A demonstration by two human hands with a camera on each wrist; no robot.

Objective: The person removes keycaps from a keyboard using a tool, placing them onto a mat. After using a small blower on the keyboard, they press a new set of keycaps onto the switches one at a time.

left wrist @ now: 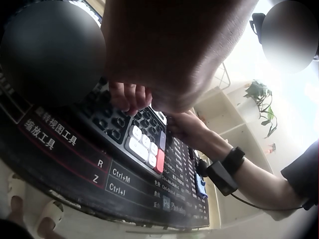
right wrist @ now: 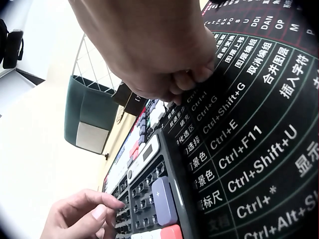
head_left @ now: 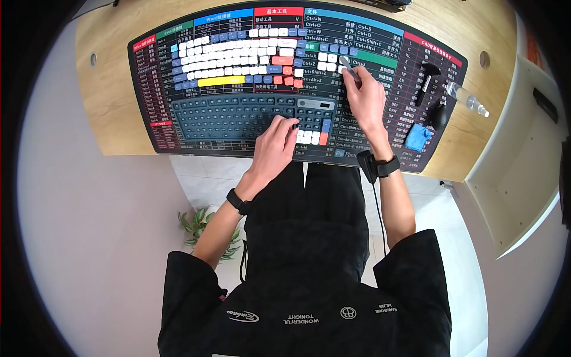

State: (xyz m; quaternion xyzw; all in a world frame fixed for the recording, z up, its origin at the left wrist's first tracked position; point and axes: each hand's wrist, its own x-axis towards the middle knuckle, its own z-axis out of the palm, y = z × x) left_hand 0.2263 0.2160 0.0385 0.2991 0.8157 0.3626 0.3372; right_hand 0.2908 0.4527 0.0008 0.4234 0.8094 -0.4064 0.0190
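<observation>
A dark keyboard (head_left: 223, 122), mostly bare of keycaps, lies near the desk's front edge. White and red keycaps (left wrist: 144, 144) fill its lower right corner, beside a tall blue-grey one (right wrist: 164, 199). My left hand (head_left: 275, 143) rests at the number pad, fingers loosely bent over the bare switches. My right hand (head_left: 370, 101) pinches a slim grey tool (head_left: 350, 67) beyond the keyboard's right end. Its tip is right at several loose white keycaps (head_left: 328, 58). In the right wrist view the fingers hide that tool.
Rows of loose keycaps (head_left: 229, 59) lie behind the keyboard on a printed desk mat (head_left: 392, 107). To the right are a black brush (head_left: 427, 80), a clear bottle (head_left: 467, 100), a black bulb blower (head_left: 439, 116) and a blue cloth (head_left: 418, 138). A white shelf (head_left: 511, 154) stands beyond.
</observation>
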